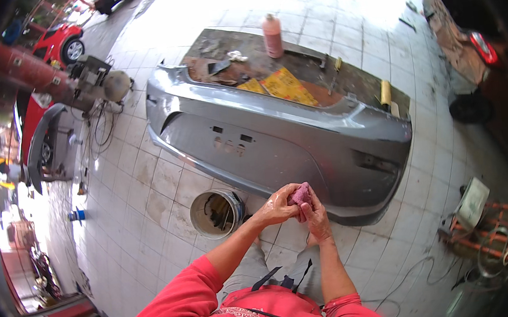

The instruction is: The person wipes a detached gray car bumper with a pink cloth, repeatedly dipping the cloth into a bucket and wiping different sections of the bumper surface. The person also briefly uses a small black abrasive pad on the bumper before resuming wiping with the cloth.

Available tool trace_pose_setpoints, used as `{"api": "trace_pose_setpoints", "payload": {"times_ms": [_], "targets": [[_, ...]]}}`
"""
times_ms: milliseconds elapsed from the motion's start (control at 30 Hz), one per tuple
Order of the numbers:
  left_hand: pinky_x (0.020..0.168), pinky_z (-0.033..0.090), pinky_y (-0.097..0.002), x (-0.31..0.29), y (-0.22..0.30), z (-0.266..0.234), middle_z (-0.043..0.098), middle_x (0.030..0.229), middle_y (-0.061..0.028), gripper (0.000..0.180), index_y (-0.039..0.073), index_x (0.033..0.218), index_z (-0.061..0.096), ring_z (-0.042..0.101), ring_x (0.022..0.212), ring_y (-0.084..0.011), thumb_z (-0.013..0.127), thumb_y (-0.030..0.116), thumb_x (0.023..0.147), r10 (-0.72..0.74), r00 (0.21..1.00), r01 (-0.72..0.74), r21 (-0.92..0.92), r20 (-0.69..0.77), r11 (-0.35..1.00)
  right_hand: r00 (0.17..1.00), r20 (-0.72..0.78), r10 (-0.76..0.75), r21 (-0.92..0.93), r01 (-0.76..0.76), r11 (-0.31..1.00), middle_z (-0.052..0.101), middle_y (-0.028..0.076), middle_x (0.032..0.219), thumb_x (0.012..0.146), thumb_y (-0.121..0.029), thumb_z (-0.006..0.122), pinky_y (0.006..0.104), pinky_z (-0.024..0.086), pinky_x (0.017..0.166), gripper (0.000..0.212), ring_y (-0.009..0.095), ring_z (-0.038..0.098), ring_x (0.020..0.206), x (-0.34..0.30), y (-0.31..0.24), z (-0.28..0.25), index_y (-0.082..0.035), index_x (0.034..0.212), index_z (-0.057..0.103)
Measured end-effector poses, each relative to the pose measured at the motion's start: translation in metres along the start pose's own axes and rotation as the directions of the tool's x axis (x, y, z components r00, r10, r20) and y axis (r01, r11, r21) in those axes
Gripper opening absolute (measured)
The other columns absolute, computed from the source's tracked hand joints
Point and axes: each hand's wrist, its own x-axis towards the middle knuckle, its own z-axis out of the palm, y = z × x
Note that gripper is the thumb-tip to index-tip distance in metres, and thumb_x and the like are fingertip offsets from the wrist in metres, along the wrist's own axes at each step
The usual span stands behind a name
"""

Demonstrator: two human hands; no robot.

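Both my hands are closed on a wadded pink rag (299, 195), held up over the near edge of a grey car bumper (238, 120). My left hand (278, 207) grips the rag from the left and looks wet. On its other side, my right hand (316, 218) presses with the fingers up. Whether the rag is cloth or a soft pad is hard to make out. The bumper lies along the front of a worktable, its outer face towards me, with small rectangular slots and dull patches in the middle.
Behind the bumper, the worktable (199, 50) carries a pink bottle (272, 36), yellow sheets (287, 87), a screwdriver (335, 74) and a yellow roll (385, 92). A bucket (200, 231) stands on the tiles left of my hands. At right is an orange rack (503, 212) with cables; a compressor (116, 86) stands far left.
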Motion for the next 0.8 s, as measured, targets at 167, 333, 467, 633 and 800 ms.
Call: {"api": "trace_pose_setpoints", "payload": {"times_ms": [167, 333, 467, 633, 800], "targets": [[0.104, 0.053, -0.0323, -0.114, -0.059, -0.101, 0.065, 0.143, -0.0163, 0.083, -0.001, 0.162, 0.04, 0.064, 0.124, -0.0209, 0.076, 0.017, 0.089, 0.152, 0.967, -0.135, 0.096, -0.205, 0.986, 0.987, 0.158, 0.025, -0.262, 0.017, 0.965, 0.074, 0.005, 0.126, 0.104, -0.034, 0.073, 0.0297, 0.054, 0.097, 0.054, 0.012, 0.065, 0.111, 0.022, 0.01, 0.112, 0.001, 0.143, 0.065], [0.071, 0.063, -0.0323, -0.222, -0.101, -0.164, 0.08, 0.101, -0.0086, 0.039, -0.003, 0.132, 0.071, 0.075, 0.081, -0.0169, 0.074, 0.015, 0.098, -0.128, 0.868, 0.057, -0.16, -0.48, 0.985, 0.931, 0.336, -0.146, -0.551, 0.32, 0.771, 0.078, 0.014, 0.101, 0.104, -0.024, 0.07, 0.0333, 0.056, 0.085, 0.027, 0.018, 0.072, 0.091, 0.018, -0.025, 0.235, -0.002, 0.119, 0.076], [0.063, 0.06, -0.0254, -0.296, -0.124, -0.194, 0.078, 0.092, -0.0055, 0.019, 0.001, 0.111, 0.078, 0.07, 0.074, -0.0078, 0.074, 0.015, 0.099, -0.18, 0.82, 0.034, -0.269, -0.544, 0.963, 0.901, 0.408, -0.144, -0.514, 0.358, 0.779, 0.076, 0.02, 0.101, 0.104, -0.032, 0.068, 0.0403, 0.057, 0.081, 0.032, 0.034, 0.075, 0.089, 0.008, -0.033, 0.324, -0.002, 0.111, 0.075], [0.065, 0.064, -0.0301, -0.356, -0.142, -0.209, 0.077, 0.091, -0.0033, 0.014, 0.004, 0.102, 0.075, 0.073, 0.081, -0.0121, 0.077, 0.017, 0.098, -0.221, 0.709, -0.305, -0.575, -0.669, 0.759, 0.893, 0.444, -0.072, -0.459, 0.296, 0.838, 0.078, 0.006, 0.095, 0.105, -0.032, 0.071, 0.0307, 0.055, 0.083, 0.032, 0.011, 0.067, 0.088, 0.014, -0.034, 0.377, -0.002, 0.115, 0.077], [0.066, 0.063, -0.0308, -0.416, -0.184, -0.223, 0.076, 0.091, -0.006, 0.014, 0.008, 0.096, 0.068, 0.075, 0.082, -0.0167, 0.077, 0.019, 0.098, -0.378, 0.548, -0.343, -0.612, -0.747, 0.712, 0.886, 0.462, -0.038, -0.576, 0.333, 0.746, 0.078, 0.008, 0.096, 0.101, -0.035, 0.075, 0.0311, 0.056, 0.083, 0.035, 0.014, 0.07, 0.087, 0.015, -0.058, 0.395, -0.004, 0.116, 0.078]]}}
